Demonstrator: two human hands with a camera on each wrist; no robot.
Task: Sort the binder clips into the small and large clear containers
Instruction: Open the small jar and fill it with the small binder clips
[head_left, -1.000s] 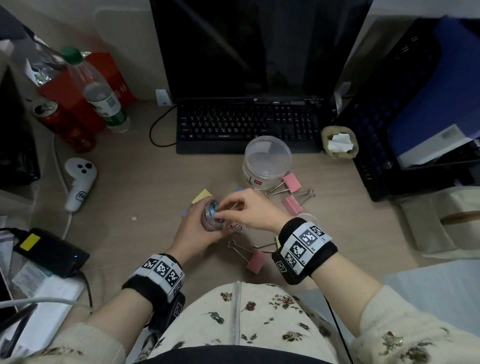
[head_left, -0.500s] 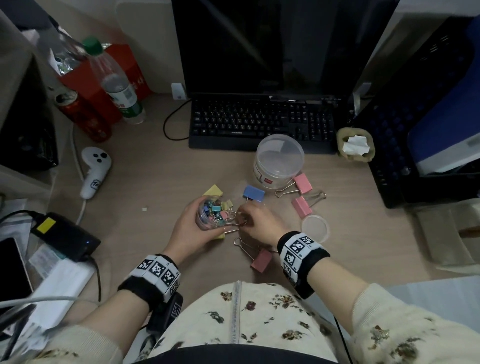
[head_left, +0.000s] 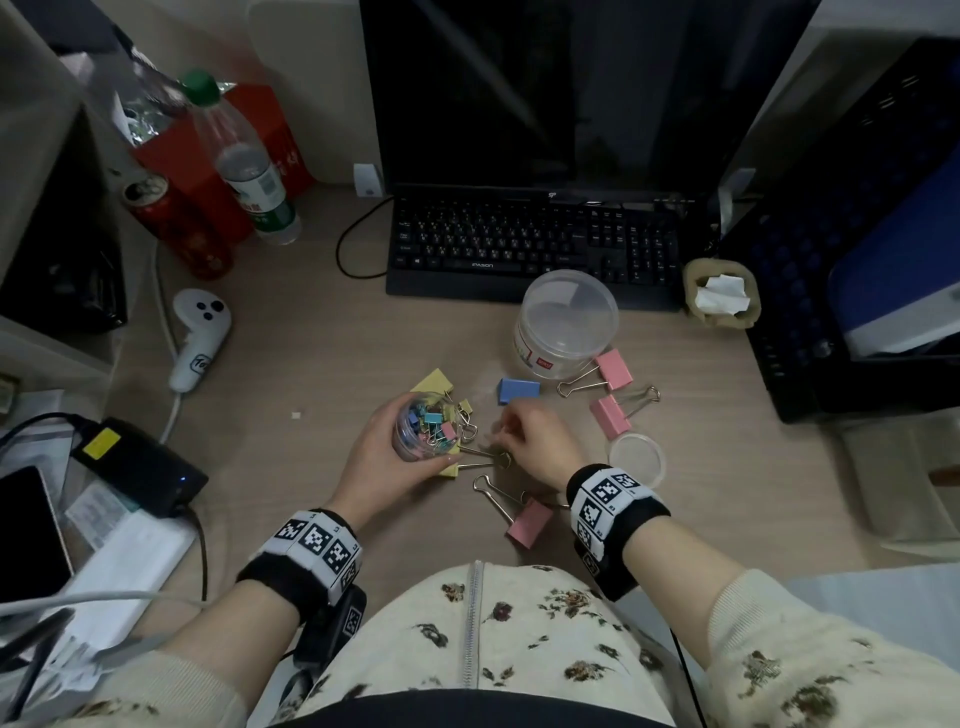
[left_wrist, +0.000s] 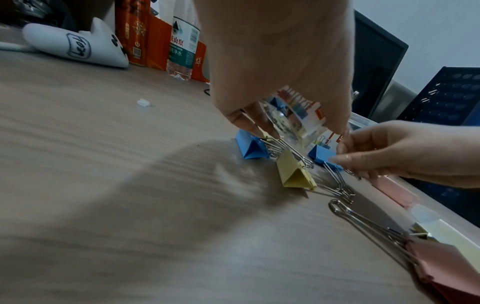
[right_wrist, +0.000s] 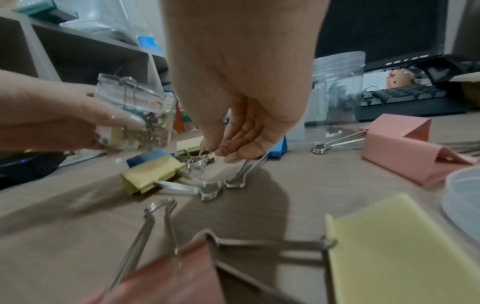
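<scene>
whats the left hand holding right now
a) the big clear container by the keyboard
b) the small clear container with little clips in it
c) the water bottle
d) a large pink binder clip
b: the left hand grips the small clear container, packed with small coloured clips, while the large clear container stands apart near the keyboard.

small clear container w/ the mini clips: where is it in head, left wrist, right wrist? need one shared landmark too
Head: small clear container left of centre, gripped by the left hand.
Left wrist: partly hidden behind the fingers, only its label showing, upper centre.
Right wrist: left of centre, tilted, in the left hand.
Shared landmark: the large clear container; in the left wrist view only an edge may show.
</scene>
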